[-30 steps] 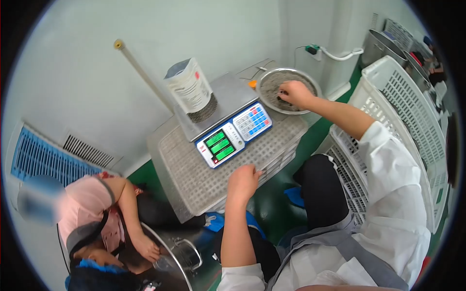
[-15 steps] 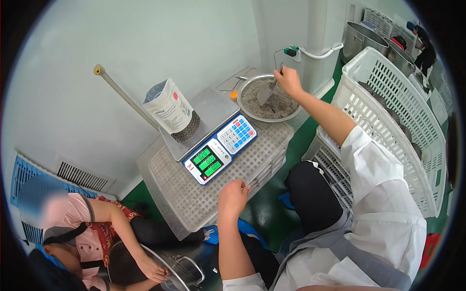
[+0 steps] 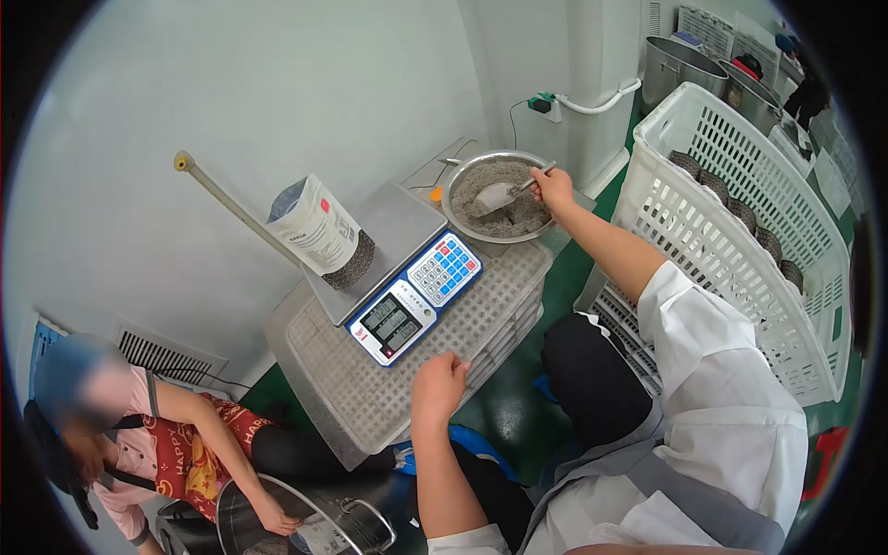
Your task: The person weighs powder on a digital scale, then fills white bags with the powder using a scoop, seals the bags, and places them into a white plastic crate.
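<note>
My right hand is closed around the handle of a metal scoop. The scoop's blade rests in grey-brown powdery material inside a steel bowl. My left hand hovers by the near edge of the white crate stack, its fingers curled with nothing visible in them. On the metal plate of a digital scale stands an open white pouch, dark grains showing through its lower part. The bowl sits just beyond the scale's keypad.
At right, a tall white slatted crate holds several filled pouches. Lower left, a co-worker reaches into a steel pot. A pole leans by the wall; large steel pots stand at the back right.
The scoop has tilted lower in the bowl, and my right hand has moved down with it. The scale's display has gone from lit green to dark. The co-worker's hand is now inside the pot.
</note>
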Available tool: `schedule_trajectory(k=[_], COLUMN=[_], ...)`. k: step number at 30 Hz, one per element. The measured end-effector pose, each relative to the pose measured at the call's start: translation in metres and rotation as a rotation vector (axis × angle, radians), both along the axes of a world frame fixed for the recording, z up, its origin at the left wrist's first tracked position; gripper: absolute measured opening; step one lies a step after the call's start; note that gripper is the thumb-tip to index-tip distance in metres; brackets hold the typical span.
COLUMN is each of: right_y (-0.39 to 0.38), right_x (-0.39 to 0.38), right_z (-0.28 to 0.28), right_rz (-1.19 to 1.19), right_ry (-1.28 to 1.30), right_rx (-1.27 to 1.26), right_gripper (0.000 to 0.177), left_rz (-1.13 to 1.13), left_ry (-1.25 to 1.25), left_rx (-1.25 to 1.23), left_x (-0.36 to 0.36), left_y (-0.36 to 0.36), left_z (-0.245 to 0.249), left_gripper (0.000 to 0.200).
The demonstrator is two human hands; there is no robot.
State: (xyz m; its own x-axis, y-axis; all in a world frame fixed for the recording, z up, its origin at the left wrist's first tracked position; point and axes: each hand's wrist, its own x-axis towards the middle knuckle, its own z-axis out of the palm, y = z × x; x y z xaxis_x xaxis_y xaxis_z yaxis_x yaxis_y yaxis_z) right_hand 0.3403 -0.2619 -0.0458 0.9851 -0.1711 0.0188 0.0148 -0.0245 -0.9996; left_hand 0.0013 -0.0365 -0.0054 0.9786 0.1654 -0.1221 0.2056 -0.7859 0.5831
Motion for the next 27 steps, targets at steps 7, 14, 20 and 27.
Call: schedule_trajectory(k=[7,14,20,27], right_y=[0.024,0.113,0.202,0.277], right_x=[-0.012,-0.026,-0.041,-0.087], right_z=[0.068,0.194,0.262,0.285], right_rz=[0.139,0.378,0.441,0.421], right_ry=[-0.082,-0.129,-0.303,-0.924], right_rx=[0.328,0.496,0.129,-0.542], right_gripper=[0.018,0.015,0.02,0.026], left_rz=[0.001,-0.038,-0.029,-0.034], left_ry=[0.041,0.021,0.011,0.001], left_rx=[0.02,0.05,0.011,-0.015], left_x=[-0.001,0.001,0.001,0.003], left_y=[-0.004,-0.004,-0.001,0.004], left_z=[0.002,-0.005,-0.004,0.001], left_gripper=[0.025,0.026,0.027,0.028])
